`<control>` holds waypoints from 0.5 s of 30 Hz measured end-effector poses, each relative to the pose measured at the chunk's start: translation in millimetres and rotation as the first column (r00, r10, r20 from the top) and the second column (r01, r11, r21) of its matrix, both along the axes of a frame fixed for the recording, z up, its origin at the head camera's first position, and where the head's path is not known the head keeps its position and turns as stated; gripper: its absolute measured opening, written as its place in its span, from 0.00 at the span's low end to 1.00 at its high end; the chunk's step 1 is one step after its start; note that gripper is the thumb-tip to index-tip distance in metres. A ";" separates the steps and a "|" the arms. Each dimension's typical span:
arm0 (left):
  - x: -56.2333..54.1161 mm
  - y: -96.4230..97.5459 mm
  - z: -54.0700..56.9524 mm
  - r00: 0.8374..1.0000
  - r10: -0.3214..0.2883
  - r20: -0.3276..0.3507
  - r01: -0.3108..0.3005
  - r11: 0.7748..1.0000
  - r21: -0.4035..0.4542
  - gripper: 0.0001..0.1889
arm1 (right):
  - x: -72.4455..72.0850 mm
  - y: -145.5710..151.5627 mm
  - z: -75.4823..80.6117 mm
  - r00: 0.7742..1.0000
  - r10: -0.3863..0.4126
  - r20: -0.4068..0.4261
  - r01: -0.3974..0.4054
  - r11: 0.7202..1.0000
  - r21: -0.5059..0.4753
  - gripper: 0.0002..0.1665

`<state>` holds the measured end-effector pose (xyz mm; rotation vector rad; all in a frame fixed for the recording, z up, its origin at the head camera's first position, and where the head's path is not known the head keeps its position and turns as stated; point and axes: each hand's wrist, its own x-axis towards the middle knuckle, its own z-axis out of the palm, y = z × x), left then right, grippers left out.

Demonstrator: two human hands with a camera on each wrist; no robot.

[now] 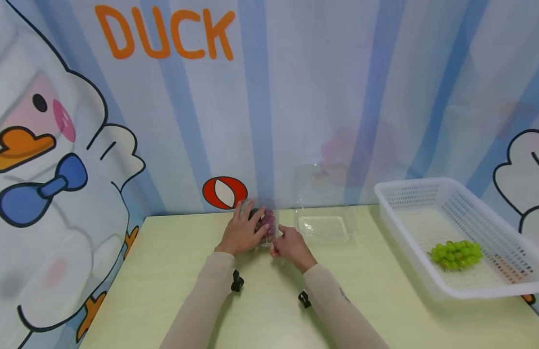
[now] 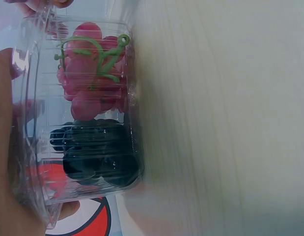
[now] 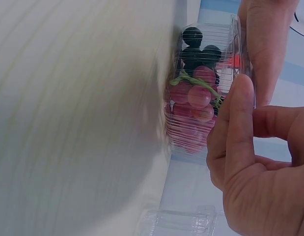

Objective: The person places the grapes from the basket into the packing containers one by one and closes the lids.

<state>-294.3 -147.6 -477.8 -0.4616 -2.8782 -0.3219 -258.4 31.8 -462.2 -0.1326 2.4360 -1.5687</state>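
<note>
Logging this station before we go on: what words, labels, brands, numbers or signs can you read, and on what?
"DUCK": orange letters on the striped backdrop curtain.
Small dark print on the right sleeve: too small to read.
No text that I can make out on the grape-filled clamshell, the open clamshell or the white basket.
</note>
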 end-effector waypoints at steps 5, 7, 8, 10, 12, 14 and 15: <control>-0.4 -0.5 -4.0 1.000 -0.003 -0.005 0.003 1.000 -0.008 0.33 | 0.5 -0.7 -1.4 0.999 -0.009 0.037 0.009 1.000 -0.022 0.39; -0.8 -0.3 -3.4 1.000 0.000 -0.002 0.000 1.000 -0.006 0.32 | 0.3 -0.3 -1.0 1.000 -0.008 0.030 0.009 1.000 -0.027 0.39; -0.9 -0.2 -2.7 1.000 0.001 -0.001 -0.001 1.000 -0.003 0.32 | 0.2 0.0 -0.6 1.000 -0.006 0.026 0.007 1.000 -0.028 0.39; -0.5 0.1 -0.9 1.000 0.005 0.001 -0.005 1.000 -0.002 0.33 | -0.2 0.5 0.0 1.000 -0.003 0.013 0.004 1.000 -0.027 0.38; -0.4 0.4 -0.1 1.000 0.008 0.000 -0.008 1.000 -0.001 0.33 | -0.7 0.7 -0.1 1.000 -0.002 0.006 0.002 1.000 -0.022 0.39; 0.3 0.6 -0.1 1.000 0.005 -0.008 -0.005 1.000 0.007 0.32 | -0.8 0.5 -0.9 1.000 -0.003 0.006 0.003 1.000 -0.017 0.39; 0.7 0.7 -0.3 1.000 0.003 -0.011 -0.003 1.000 0.009 0.32 | -1.0 0.5 -1.7 1.000 -0.003 0.006 0.003 1.000 -0.016 0.39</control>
